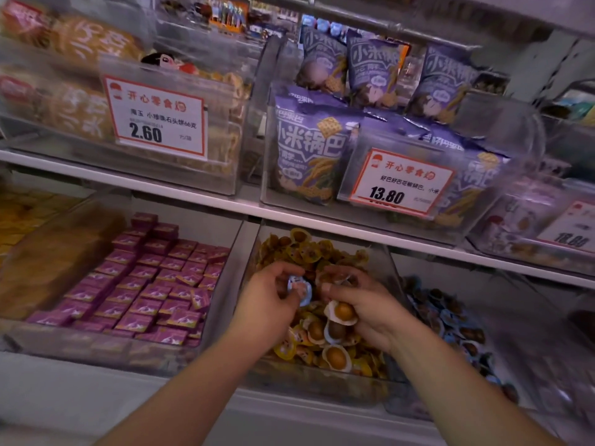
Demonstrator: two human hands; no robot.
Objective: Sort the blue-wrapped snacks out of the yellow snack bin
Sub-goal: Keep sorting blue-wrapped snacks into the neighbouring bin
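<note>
The clear yellow snack bin (260,249) on the lower shelf is heaped with small round yellow-wrapped snacks (309,252). My left hand (267,300) is over the bin's left side, its fingers curled round a blue-wrapped snack (301,289). My right hand (363,304) hovers just to the right of it, fingers curled round several round snacks (343,312), with a clear wrapper between its fingertips. The two hands nearly touch above the pile.
To the right stands a bin of blue-wrapped snacks (450,320). To the left is a bin of pink boxes (151,284). The shelf above holds bins of purple bags (309,149) and price tags (399,185). A white shelf edge (193,194) runs overhead.
</note>
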